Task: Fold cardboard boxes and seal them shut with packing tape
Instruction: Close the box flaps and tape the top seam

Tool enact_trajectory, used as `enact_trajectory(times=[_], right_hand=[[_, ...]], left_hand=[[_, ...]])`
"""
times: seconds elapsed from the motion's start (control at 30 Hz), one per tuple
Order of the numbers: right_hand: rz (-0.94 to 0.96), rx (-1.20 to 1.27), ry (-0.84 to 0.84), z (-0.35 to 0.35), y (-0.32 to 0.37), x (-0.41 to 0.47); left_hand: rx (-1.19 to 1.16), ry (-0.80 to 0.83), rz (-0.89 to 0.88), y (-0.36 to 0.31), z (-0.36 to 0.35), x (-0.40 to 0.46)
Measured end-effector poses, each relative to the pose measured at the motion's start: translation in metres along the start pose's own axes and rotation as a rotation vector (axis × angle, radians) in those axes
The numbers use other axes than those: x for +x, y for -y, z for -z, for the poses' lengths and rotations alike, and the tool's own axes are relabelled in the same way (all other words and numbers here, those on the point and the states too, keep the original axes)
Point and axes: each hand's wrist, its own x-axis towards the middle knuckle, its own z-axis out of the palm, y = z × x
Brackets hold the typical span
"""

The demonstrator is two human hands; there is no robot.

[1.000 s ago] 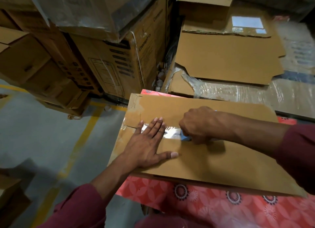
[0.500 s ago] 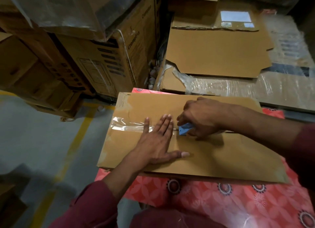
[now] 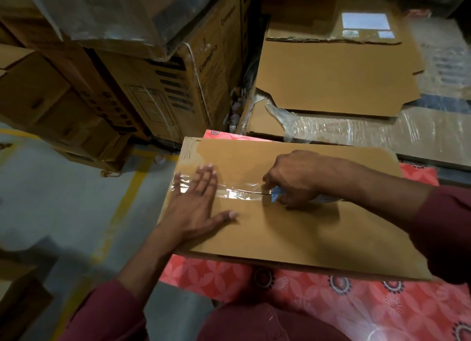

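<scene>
left hand (image 3: 196,203) slid leftward, glossy tape (image 3: 239,191) creased

A brown cardboard box (image 3: 293,228) lies flat on a red flowered cloth, flaps closed. A strip of clear packing tape (image 3: 237,191) runs along its centre seam.

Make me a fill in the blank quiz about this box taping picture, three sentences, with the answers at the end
1. The left hand lies flat, pressing the clear ____ onto the box.
2. The right hand grips a tape dispenser coloured ____.
3. The box rests on a patterned ____ cloth.

Answers: tape; blue; red
</scene>
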Motion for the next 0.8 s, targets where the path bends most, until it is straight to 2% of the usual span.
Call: enact_trajectory(times=[0.07,0.33,0.6,0.73,0.8], right_hand=[[-0.003,-0.025,0.016,-0.009,0.007,0.003],[-0.020,-0.133,-0.037,-0.036,0.006,-0.003],[-0.125,-0.181,0.124,-0.029,0.006,-0.016],[-0.084,-0.172,0.206,-0.018,-0.005,-0.025],[-0.012,-0.238,0.164,-0.020,-0.011,-0.029]], left_hand=[[-0.031,-0.013,-0.076,-0.016,-0.006,0.008],[-0.024,-0.026,-0.101,-0.015,-0.013,0.012],[-0.032,-0.022,-0.096,-0.017,-0.014,0.009],[-0.030,-0.017,-0.102,-0.016,-0.014,0.009],[-0.022,-0.009,-0.102,-0.015,-0.013,0.010]])
